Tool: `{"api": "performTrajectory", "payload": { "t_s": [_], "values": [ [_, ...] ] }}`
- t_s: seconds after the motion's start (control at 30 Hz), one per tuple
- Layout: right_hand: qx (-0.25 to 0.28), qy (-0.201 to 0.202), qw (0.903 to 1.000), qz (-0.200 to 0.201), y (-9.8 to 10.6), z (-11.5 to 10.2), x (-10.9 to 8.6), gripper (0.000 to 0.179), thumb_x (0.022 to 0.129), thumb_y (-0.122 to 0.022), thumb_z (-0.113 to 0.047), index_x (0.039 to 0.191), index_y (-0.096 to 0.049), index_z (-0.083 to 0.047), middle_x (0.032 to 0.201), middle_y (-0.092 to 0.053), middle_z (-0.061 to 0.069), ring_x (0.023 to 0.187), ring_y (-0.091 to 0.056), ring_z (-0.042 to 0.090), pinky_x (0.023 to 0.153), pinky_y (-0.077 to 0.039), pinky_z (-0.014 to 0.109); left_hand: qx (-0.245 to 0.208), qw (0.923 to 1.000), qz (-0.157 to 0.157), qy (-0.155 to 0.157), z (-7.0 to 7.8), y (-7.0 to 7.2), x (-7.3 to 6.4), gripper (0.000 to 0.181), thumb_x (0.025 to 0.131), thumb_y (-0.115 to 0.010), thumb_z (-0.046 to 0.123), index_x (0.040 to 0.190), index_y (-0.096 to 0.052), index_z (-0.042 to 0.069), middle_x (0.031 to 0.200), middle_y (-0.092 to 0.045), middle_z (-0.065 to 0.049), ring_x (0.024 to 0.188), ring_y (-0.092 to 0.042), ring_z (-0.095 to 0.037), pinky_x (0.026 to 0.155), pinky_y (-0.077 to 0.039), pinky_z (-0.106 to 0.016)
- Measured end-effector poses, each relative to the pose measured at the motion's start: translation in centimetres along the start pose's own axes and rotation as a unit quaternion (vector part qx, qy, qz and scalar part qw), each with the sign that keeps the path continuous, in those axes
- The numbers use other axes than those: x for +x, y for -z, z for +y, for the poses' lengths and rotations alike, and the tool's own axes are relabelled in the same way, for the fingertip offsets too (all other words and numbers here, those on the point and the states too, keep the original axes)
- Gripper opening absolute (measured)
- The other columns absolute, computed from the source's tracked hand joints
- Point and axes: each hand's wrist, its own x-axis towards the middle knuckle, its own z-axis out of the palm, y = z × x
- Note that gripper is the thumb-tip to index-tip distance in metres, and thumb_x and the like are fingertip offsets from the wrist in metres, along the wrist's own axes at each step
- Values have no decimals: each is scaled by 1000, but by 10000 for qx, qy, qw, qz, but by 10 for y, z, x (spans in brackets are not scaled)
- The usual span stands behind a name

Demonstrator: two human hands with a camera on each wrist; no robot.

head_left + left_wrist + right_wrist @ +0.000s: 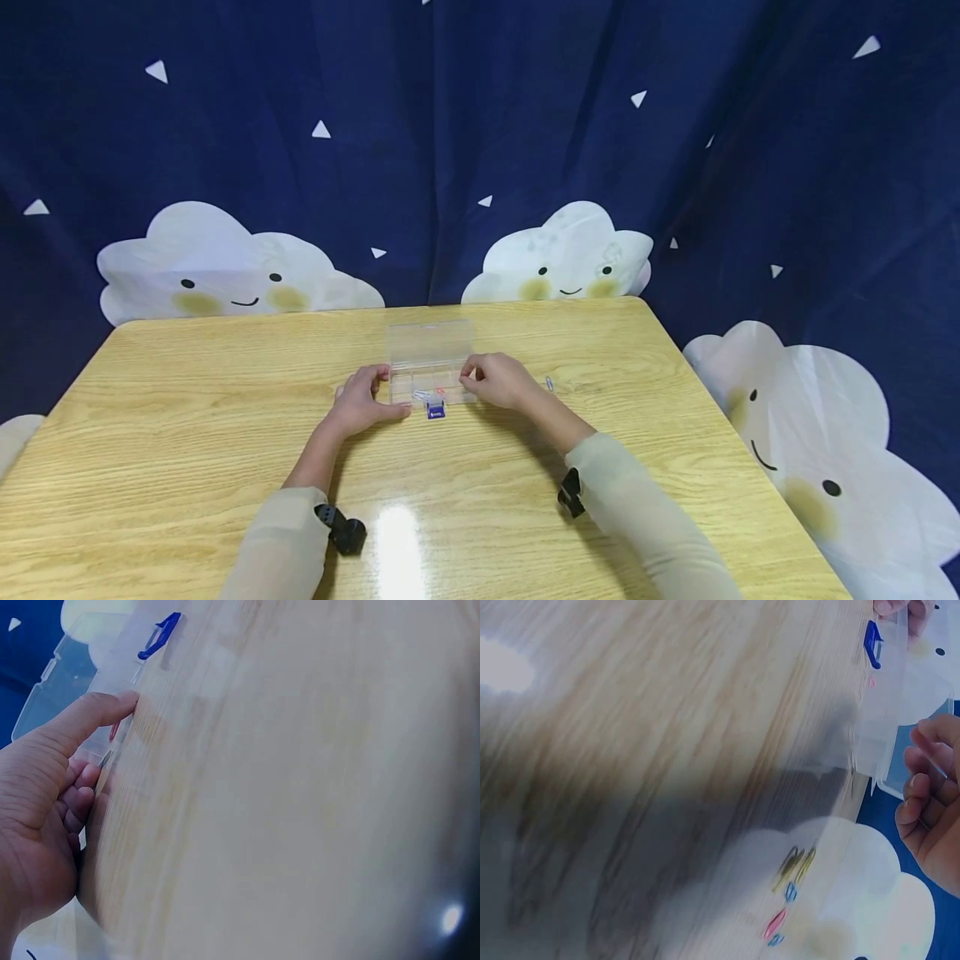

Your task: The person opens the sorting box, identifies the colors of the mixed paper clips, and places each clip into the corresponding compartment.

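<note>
A clear plastic compartment box point(401, 398) lies on the table with its transparent lid point(430, 340) tipped back and a blue latch point(436, 410) at the front. White and blue paper clips point(422, 395) and a red paper clip point(441, 391) are inside. My left hand point(362, 403) grips the box's left end, thumb along the front edge point(137, 696), fingers curled at the side. Over the right-end compartment, my right hand point(497, 379) has thumb and fingertips brought together. I cannot tell whether a small piece is pinched there.
To the right of the box lies a blue paper clip point(550, 383). The right wrist view shows yellow paper clips point(795, 868) and a pink paper clip point(775, 923) on the table. Behind the table's far edge hangs a dark blue curtain point(420, 167).
</note>
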Motion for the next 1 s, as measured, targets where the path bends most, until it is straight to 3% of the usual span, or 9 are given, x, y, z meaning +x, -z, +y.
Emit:
{"api": "performTrajectory", "payload": {
  "t_s": [0.2,0.7,1.0],
  "values": [
    [-25,-91,9999,138,4,9,-6,14,90,-58,-27,91,-68,-16,67,-55,-6,58,-46,7,59,-38,24,3,10000,15,6,1,0,-1,76,67,-82,40,125,-48,5,104,-50,-9,95,-44,-24,77,-22,-35],
    [89,-668,9977,-63,21,41,-31,19,93,-56,-29,95,-68,-14,65,-54,-4,53,-43,10,55,-35,26,33,10000,58,-47,-1,-1,1,77,67,-82,41,126,-48,5,104,-51,-9,96,-45,-24,78,-23,-36],
    [174,-750,9970,50,21,61,-49,20,93,-57,-27,98,-67,-11,61,-56,-2,49,-46,10,56,-38,26,13,10000,13,-44,-1,-1,1,71,67,-82,41,121,-49,8,100,-49,-7,92,-43,-23,77,-21,-35]
  ]
}}
